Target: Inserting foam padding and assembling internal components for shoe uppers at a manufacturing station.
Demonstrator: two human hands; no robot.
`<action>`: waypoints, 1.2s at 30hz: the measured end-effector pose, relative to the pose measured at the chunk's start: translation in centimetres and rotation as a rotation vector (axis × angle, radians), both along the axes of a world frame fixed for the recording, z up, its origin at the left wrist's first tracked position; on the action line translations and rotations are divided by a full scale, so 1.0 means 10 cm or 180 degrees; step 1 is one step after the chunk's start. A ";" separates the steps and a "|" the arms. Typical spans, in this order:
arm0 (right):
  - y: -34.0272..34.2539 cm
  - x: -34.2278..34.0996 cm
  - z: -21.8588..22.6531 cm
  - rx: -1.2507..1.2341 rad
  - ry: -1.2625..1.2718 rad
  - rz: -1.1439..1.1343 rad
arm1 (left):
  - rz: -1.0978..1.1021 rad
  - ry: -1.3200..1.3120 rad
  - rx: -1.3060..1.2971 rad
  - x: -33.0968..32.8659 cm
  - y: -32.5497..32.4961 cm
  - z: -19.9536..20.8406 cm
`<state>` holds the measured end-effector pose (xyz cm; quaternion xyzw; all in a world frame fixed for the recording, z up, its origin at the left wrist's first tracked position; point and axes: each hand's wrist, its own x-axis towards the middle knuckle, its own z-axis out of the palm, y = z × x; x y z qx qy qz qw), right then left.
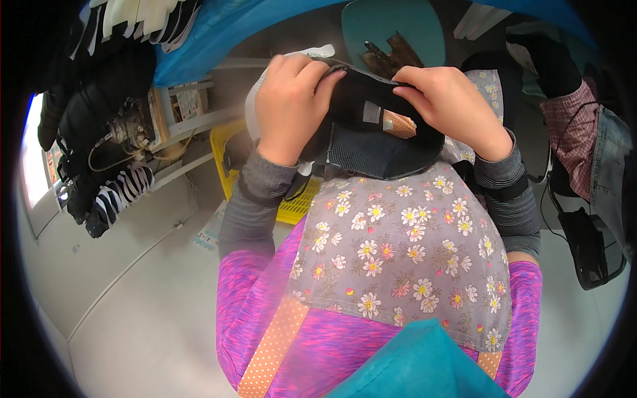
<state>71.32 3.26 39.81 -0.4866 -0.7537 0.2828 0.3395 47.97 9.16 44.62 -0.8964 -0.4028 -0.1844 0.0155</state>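
My left hand (292, 99) pinches the upper edge of a black fabric piece (375, 156) between thumb and fingers. My right hand (451, 106) grips the same edge farther right, its thumb below. Between them the edge runs nearly taut, with pale stitching along it. The cloth hangs over my lap, against a grey floral apron (405, 252). A small grey rectangle (371, 111), perhaps a label, shows on the black fabric. Beside it is an orange polka-dot patch (399, 125); whether it belongs to the cloth or the apron, I cannot tell. Something white shows behind my left hand.
A yellow plastic basket (298, 202) stands at my left, below the forearm. Ahead is a teal stool seat (415, 26) with dark brown scraps (393, 56) on it. Dark garments (99, 93) hang at the far left. Another person's checked sleeve (570, 132) is at the right.
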 end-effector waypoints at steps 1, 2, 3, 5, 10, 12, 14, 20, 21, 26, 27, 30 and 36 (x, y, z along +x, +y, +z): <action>0.00 0.00 0.00 -0.0001 0.0003 0.0000 | -0.0138 -0.0066 0.0238 0.02 0.03 0.02; 0.00 0.01 0.00 0.0010 -0.0011 0.0030 | -0.0143 -0.0067 0.0237 0.03 0.08 0.02; 0.01 0.01 0.00 0.0022 -0.0024 0.0060 | -0.0304 0.0089 0.0483 0.02 0.13 0.03; 0.00 0.02 -0.01 0.0032 0.0012 0.0064 | -0.0462 0.0246 0.0736 0.00 0.15 0.02; 0.13 0.05 0.07 -0.0156 -0.0055 0.0190 | 0.0082 -0.0494 -0.1082 -0.04 0.07 0.06; 0.25 -0.02 0.14 -0.0156 -0.0238 0.0282 | -0.0197 -0.0499 -0.0980 -0.03 0.08 0.07; 0.38 -0.22 0.04 0.0238 0.0181 0.0455 | -0.0483 -0.0504 -0.0867 -0.01 0.11 0.08; 0.42 -0.33 0.01 -0.0002 -0.0323 0.0194 | 0.0004 -0.0378 -0.0643 -0.23 0.08 0.17; 0.41 -0.29 -0.04 0.0064 -0.0241 0.0022 | 0.0118 -0.0174 -0.0693 -0.31 0.07 0.17; 0.37 -0.26 -0.04 -0.0008 0.0153 -0.0034 | 0.0445 -0.0627 -0.1389 -0.53 0.09 0.16; 0.36 -0.24 -0.03 -0.0012 0.0147 -0.0028 | 0.0620 -0.0842 -0.1421 -0.51 0.12 0.18; 0.34 -0.18 0.03 -0.0131 0.0311 0.0065 | 0.0804 -0.0875 -0.1693 -0.48 0.14 0.27; 0.40 -0.12 0.15 -0.0280 0.0140 0.0307 | 0.0661 -0.0515 -0.1439 -0.43 0.13 0.33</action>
